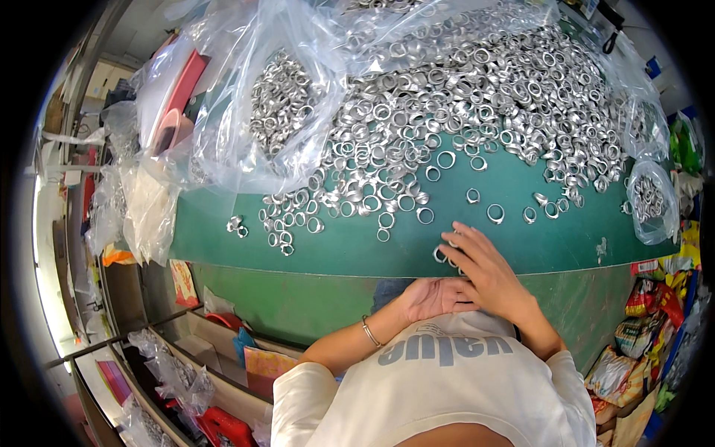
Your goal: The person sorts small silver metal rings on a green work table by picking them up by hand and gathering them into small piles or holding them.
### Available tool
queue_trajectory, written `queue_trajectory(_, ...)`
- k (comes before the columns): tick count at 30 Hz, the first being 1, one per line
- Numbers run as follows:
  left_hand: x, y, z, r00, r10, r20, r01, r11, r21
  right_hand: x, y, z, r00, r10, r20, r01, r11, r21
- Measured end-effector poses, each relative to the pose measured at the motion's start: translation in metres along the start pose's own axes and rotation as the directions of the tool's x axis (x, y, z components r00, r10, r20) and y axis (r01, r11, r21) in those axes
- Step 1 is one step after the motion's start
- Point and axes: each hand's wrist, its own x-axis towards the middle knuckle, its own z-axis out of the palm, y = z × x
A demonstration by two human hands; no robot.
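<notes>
Item: 2 hands at the near edge of the green table (521,246). Your right hand (484,272) is reaching palm down, fingers spread and loosely curled over 2 or 3 metal rings (441,255) at the edge; whether they are pinching any, you cannot tell. Your left hand (432,298) is waiting just below, palm up, cupped open. Keep it tucked close under the edge so swept rings are dropping in. The big ring pile (462,97) is lying farther back.
</notes>
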Motion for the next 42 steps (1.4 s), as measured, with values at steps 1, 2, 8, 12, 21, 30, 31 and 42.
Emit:
queue_trajectory(1,-0.001,-0.001,-0.001,1.0,0.01,-0.001,-0.01,1.0,-0.015,-0.003,-0.002,0.0,0.998,-0.027,0.053,0.027,1.0,0.006)
queue_trajectory(2,-0.003,-0.001,-0.001,1.0,0.02,-0.016,-0.021,0.999,-0.049,-0.006,-0.003,-0.001,0.993,-0.054,0.105,0.053,0.999,0.012)
queue_trajectory(8,-0.011,0.001,0.007,0.988,0.019,-0.151,-0.04,0.99,-0.138,-0.016,-0.005,-0.005,0.962,-0.15,0.228,0.01,0.855,0.518)
queue_trajectory(12,-0.012,0.0,-0.051,0.999,0.007,-0.045,-0.014,0.986,-0.168,0.001,-0.014,-0.008,0.983,0.172,0.068,-0.182,0.828,0.531)
queue_trajectory(21,0.0,-0.002,0.02,0.624,0.315,-0.715,-0.148,0.946,0.288,0.07,-0.013,0.019,0.975,-0.218,0.042,0.221,0.937,-0.272)
queue_trajectory(30,-0.013,0.01,-0.027,0.846,0.247,-0.472,-0.174,0.966,0.193,0.053,0.024,-0.003,0.948,-0.012,-0.319,-0.137,0.887,-0.442)
queue_trajectory(31,-0.007,0.007,-0.009,0.756,0.282,-0.591,-0.151,0.953,0.262,0.053,0.025,-0.005,0.925,-0.007,-0.38,-0.173,0.883,-0.436)
queue_trajectory(42,-0.007,0.006,-0.012,0.716,0.356,-0.6,-0.222,0.932,0.287,0.122,0.002,0.021,0.959,-0.284,0.013,0.261,0.861,-0.438)
